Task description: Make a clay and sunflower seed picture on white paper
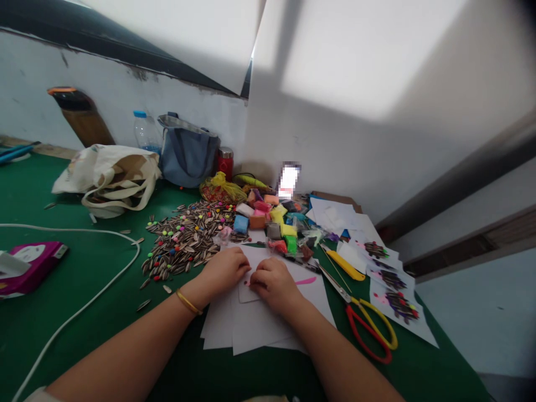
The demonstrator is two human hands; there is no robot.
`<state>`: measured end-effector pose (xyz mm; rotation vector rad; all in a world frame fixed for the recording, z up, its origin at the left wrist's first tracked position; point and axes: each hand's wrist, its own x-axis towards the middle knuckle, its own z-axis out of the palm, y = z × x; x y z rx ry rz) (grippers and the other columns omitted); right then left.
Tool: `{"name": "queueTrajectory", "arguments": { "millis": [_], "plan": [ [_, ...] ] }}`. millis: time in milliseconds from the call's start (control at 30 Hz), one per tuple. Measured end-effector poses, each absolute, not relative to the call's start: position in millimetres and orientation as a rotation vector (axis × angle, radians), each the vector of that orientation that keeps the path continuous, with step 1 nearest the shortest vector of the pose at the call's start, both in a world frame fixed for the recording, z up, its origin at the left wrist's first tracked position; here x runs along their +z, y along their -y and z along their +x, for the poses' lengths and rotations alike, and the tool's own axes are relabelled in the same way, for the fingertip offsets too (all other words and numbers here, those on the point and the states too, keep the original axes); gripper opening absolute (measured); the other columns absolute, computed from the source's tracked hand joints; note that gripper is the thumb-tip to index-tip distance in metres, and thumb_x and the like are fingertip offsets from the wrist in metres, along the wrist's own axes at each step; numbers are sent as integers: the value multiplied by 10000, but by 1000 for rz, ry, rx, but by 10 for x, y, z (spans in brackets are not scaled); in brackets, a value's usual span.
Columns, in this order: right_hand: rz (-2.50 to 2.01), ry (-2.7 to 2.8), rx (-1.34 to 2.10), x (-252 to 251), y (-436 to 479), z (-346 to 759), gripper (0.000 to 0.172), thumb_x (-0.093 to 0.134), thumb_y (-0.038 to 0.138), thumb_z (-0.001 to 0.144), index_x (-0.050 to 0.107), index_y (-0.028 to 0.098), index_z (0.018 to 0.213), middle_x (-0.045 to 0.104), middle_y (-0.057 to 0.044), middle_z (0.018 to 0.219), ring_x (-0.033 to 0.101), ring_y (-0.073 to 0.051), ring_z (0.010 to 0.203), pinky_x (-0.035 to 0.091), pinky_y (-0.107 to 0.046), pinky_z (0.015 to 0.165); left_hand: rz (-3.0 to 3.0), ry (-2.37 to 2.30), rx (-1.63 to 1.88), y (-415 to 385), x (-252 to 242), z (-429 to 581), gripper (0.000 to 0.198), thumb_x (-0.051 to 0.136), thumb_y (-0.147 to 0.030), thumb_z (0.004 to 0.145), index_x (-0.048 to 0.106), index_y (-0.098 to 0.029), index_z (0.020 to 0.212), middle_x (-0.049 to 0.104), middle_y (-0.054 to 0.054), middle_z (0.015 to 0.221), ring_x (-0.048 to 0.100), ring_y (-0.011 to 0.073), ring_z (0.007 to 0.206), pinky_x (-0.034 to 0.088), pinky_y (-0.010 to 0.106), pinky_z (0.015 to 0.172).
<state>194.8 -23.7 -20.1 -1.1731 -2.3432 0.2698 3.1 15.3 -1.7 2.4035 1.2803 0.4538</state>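
Note:
Both my hands rest on a stack of white paper sheets [259, 324] on the green table [84, 290]. My left hand [224, 269] has its fingers curled down onto the top sheet and wears a gold bangle at the wrist. My right hand [273, 282] is closed in a pinch beside it, pressing a small pink bit on the paper. A pink strip [305, 281] lies on the sheet just right of my right hand. What the fingertips hold is too small to name.
A heap of sunflower seeds with coloured beads [184, 240] lies left of the paper. Coloured clay blocks [272, 220] sit behind. Red-and-yellow scissors [364, 318] and a yellow knife [345, 267] lie right, beside finished seed pictures [397, 301]. Bags [113, 176], a bottle and a white cable [84, 301] are left.

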Motion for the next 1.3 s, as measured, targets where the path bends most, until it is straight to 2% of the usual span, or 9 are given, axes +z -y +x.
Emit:
{"name": "queueTrajectory", "arguments": {
  "millis": [433,667,1067,1300],
  "plan": [
    [-1175,2379,220,-203,281,1942,35,729,205,810,729,240,809,658,-15,833,558,-186,859,351,-333,743,2390,-1277,478,-146,-13,37,165,592,-216,842,754,-189,826,680,73,895,619,227,850,447,333,772],
    [-1144,2377,251,-69,287,2036,119,688,140,809,752,226,860,651,-38,862,557,-183,842,388,-330,765,2396,-1274,466,-153,-25,36,169,591,-233,844,752,-190,821,682,71,883,621,223,829,442,323,738],
    [-1062,2527,196,1,296,2104,158,704,149,799,770,276,867,645,-18,851,512,-172,829,350,-333,765,2415,-1297,397,-155,-6,40,186,578,-255,863,748,-182,844,686,75,916,625,220,858,445,318,748],
    [-1060,2529,209,-70,275,2115,122,686,185,827,760,273,866,640,-15,873,499,-170,847,325,-327,769,2416,-1317,361,-157,14,49,197,573,-270,871,747,-180,852,686,66,931,626,205,856,441,306,742]
  ]
}}
